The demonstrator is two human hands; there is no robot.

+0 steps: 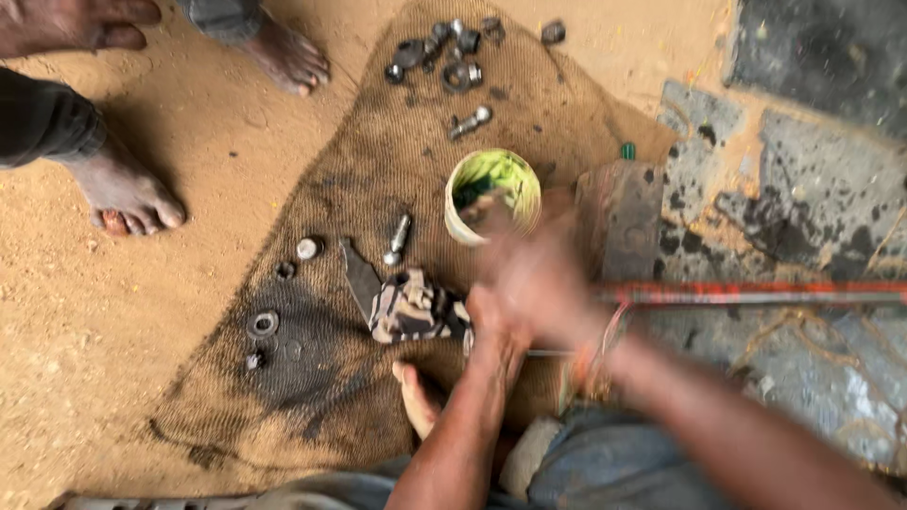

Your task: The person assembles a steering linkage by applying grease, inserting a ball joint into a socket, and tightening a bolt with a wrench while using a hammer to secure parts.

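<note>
Fingers on both of your hands are smeared by motion, so you cannot tell how far they are curled or spread. Your right hand (539, 279) and your left hand (493, 326) meet just below the small yellow tub (492, 195) with green smears inside, and appear to close around the near end of a thin red rod (756, 295) that runs off to the right over the stained stone. Just left of your left hand lies a camouflage-patterned rag (416, 307) on the brown sackcloth (321, 397). A bolt (397, 238) sits beside the tub, washers (263, 324) lie further left, and more nuts and bolts (444, 52) are scattered at the far end
</note>
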